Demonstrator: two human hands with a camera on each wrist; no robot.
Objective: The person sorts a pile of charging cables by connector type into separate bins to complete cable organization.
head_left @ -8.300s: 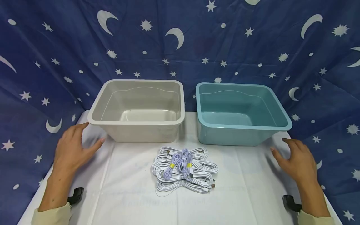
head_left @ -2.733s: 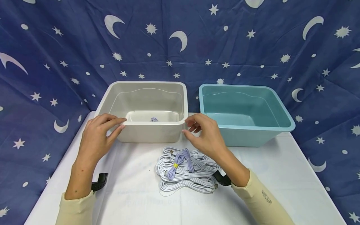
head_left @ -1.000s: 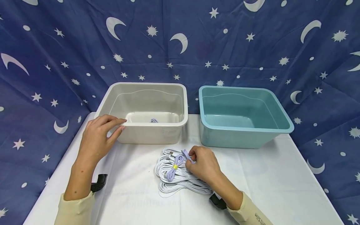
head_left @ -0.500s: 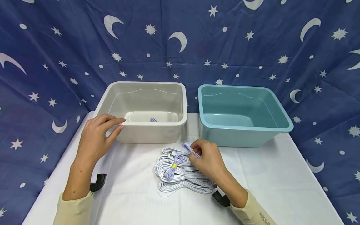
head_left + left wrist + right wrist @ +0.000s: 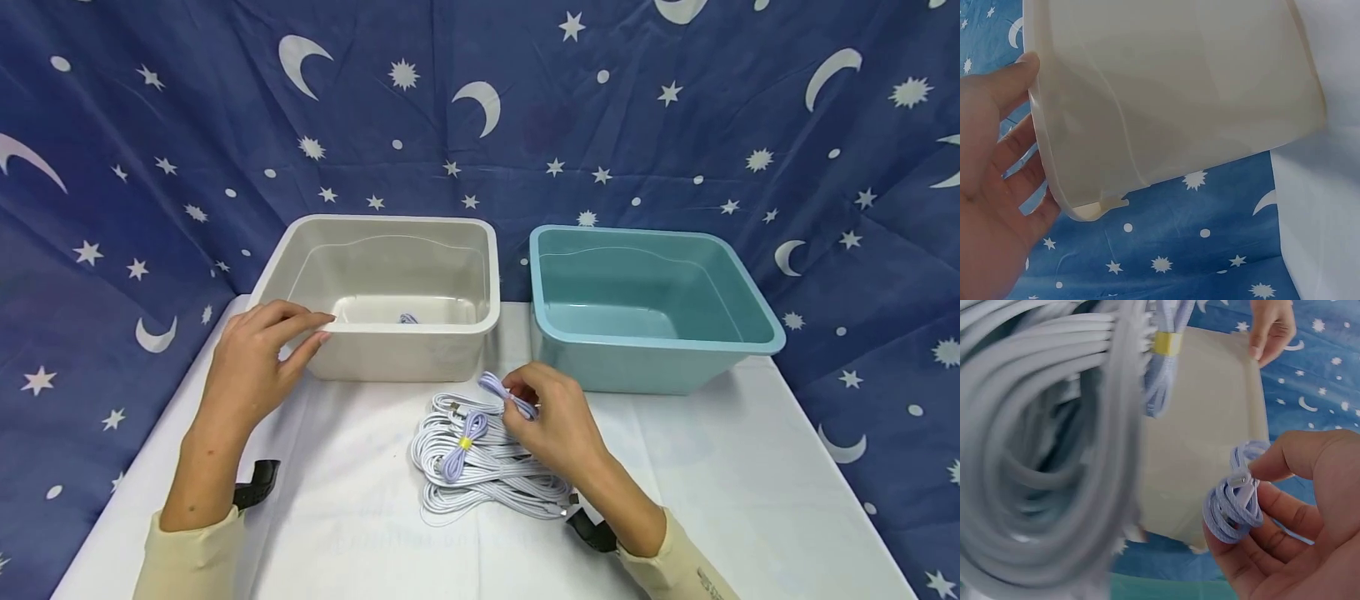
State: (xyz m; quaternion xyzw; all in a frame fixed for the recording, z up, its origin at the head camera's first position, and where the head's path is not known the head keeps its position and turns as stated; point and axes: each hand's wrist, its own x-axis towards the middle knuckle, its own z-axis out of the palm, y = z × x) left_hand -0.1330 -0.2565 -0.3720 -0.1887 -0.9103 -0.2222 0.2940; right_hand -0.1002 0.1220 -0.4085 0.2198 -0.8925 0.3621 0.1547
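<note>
My right hand pinches a folded lilac cable between thumb and fingers, just above the back of a pile of white cables. In the right wrist view, the lilac cable is a small coiled bundle at the fingertips. Another lilac cable bundle with a yellow tie lies on the pile. My left hand grips the front rim of the beige bin near its left corner; the left wrist view shows thumb and fingers at that bin's rim. Inside the bin, part of a lilac cable shows.
To the right of the beige bin stands a teal bin, a narrow gap between them. Both rest on a white-covered table. Behind them and at the sides hangs a blue cloth with moons and stars.
My right hand took a lilac cable from the pile and raised it slightly toward the bins. Since the earliest frame, my left hand reached the beige bin, and a lilac cable now lies inside.
</note>
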